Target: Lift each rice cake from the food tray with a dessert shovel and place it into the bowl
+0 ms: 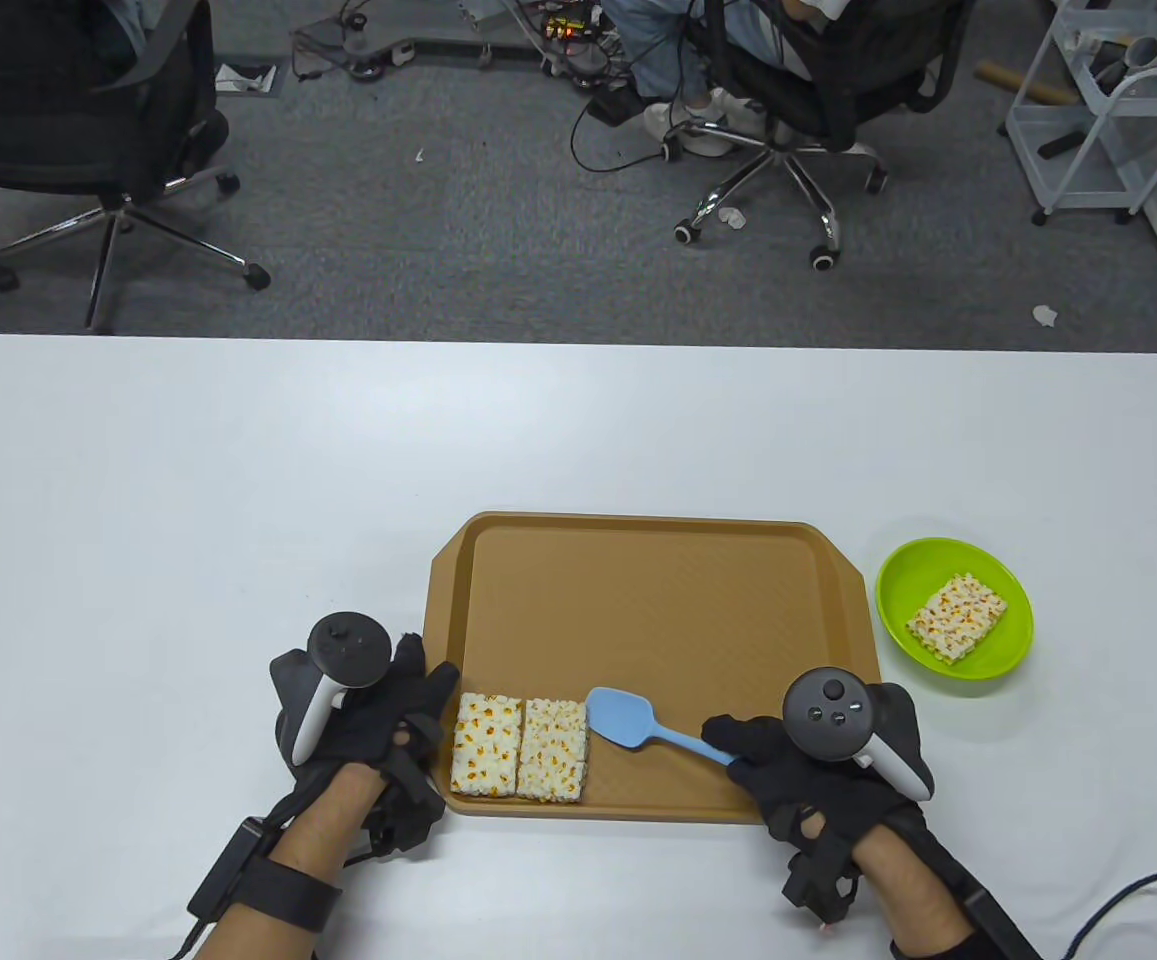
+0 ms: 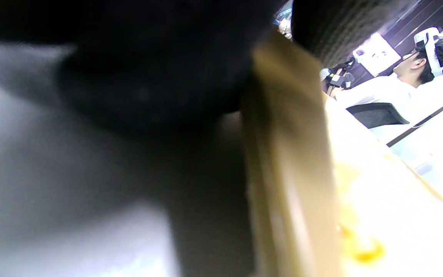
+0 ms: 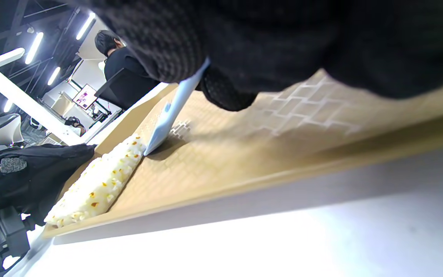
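Observation:
Two rice cakes lie side by side at the near left of the brown food tray, one on the left and one on the right. My right hand grips the handle of the light blue dessert shovel; its blade rests on the tray against the right cake's edge, as the right wrist view shows. My left hand rests with straight fingers against the tray's left rim, beside the left cake. A third rice cake lies in the green bowl to the tray's right.
The white table stretches far to the left and back. Office chairs and a wire cart stand on the floor beyond its far edge. A seated person shows in the left wrist view.

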A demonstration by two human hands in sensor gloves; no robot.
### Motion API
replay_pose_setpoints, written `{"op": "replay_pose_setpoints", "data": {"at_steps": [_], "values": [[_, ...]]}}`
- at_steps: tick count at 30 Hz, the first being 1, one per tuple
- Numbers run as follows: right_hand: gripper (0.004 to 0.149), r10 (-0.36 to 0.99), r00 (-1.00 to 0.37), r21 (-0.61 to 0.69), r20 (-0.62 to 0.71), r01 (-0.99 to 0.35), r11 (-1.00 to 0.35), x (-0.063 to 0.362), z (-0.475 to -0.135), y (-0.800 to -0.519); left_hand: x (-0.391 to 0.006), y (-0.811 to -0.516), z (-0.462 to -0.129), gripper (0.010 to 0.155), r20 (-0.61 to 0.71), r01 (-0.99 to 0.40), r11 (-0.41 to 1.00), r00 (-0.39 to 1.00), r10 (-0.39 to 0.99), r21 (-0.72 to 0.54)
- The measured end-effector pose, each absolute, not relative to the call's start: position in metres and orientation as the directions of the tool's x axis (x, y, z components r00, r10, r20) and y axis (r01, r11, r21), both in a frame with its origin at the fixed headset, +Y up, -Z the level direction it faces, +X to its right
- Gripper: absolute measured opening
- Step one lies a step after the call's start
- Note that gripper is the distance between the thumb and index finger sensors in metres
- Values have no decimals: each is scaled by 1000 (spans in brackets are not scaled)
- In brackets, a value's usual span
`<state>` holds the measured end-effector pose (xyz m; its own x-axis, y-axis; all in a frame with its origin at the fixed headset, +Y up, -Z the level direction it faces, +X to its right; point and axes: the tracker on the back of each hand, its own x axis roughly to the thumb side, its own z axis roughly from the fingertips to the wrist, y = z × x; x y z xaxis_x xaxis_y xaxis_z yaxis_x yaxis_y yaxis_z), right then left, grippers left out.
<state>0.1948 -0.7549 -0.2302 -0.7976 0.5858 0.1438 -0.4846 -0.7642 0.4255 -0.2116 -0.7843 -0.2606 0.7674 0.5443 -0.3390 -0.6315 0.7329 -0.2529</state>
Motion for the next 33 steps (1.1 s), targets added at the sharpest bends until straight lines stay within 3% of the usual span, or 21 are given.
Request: {"op": "replay_pose_setpoints", "data": {"at_steps": [4, 7, 17, 25, 33], "values": [[54, 581, -799, 438, 155, -471, -766, 195, -231, -754, -212, -784, -261, 67, -339, -633, 732, 767, 545, -254], [53, 622, -769, 517, 150, -475, -712, 191, -229, -759, -212, -784, -261, 67, -340, -633, 731, 766, 545, -254], [54, 603, -775, 462, 189, -472, -751, 159, -217, -765, -212, -785, -261, 67, -340, -635, 730, 765, 547, -253], [55, 704, -703, 505, 102, -573, -646, 172, -221, -766, -212, -785, -261, 67, -347, -643, 723, 758, 553, -253], [55, 766, -642, 405, 33, -692, -598, 211, -229, -743, -213, -786, -261, 67, -348, -648, 717, 754, 557, -256]]}}
